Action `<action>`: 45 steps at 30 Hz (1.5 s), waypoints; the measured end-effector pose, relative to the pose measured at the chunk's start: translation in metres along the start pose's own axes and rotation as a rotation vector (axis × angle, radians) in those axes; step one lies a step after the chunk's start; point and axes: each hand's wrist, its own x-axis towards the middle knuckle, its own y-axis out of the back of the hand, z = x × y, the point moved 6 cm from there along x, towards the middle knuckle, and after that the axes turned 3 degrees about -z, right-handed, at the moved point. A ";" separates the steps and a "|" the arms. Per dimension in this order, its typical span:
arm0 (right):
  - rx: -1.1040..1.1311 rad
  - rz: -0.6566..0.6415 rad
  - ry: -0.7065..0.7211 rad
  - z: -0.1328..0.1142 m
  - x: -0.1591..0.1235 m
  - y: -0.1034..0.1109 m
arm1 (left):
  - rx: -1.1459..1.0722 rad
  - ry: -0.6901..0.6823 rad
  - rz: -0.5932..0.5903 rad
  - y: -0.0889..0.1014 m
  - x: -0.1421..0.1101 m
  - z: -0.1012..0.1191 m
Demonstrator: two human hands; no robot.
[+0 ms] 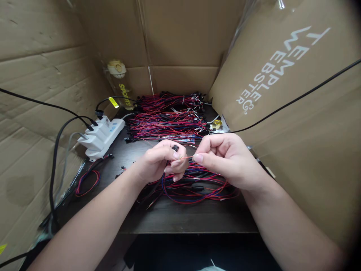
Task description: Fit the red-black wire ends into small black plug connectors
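Between my hands a thin red wire point(187, 157) is stretched, above the dark table. My left hand point(166, 160) is closed on it, thumb against fingers, and a small black connector point(175, 148) shows at its index finger. The wire's other stretch is pinched between thumb and index finger of my right hand point(222, 158). Below both hands lies a loose spread of red and blue wires point(197, 192) with black sleeves. The wire ends inside my fingers are hidden.
Bundled red and blue wire harnesses point(169, 122) lie at the back. To the left are a white power strip point(103, 139) with black cables and a small wire coil point(88, 182). A bottle point(120, 84) stands in the rear corner. Cardboard walls point(180, 37) enclose the table point(180, 220).
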 end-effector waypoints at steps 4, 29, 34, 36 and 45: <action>-0.005 0.016 0.002 -0.004 -0.004 -0.002 | -0.063 -0.016 -0.022 -0.005 0.000 0.001; -0.013 0.057 0.041 -0.018 -0.018 -0.006 | -0.209 0.026 -0.190 -0.030 -0.002 -0.003; -0.006 0.037 0.010 -0.017 -0.020 -0.008 | -0.202 -0.050 -0.205 -0.028 -0.001 0.001; -0.021 0.039 0.008 -0.017 -0.021 -0.009 | -0.213 -0.054 -0.214 -0.028 -0.001 0.000; -0.008 -0.040 -0.001 -0.013 -0.023 -0.019 | -0.289 -0.164 -0.227 -0.027 -0.004 0.005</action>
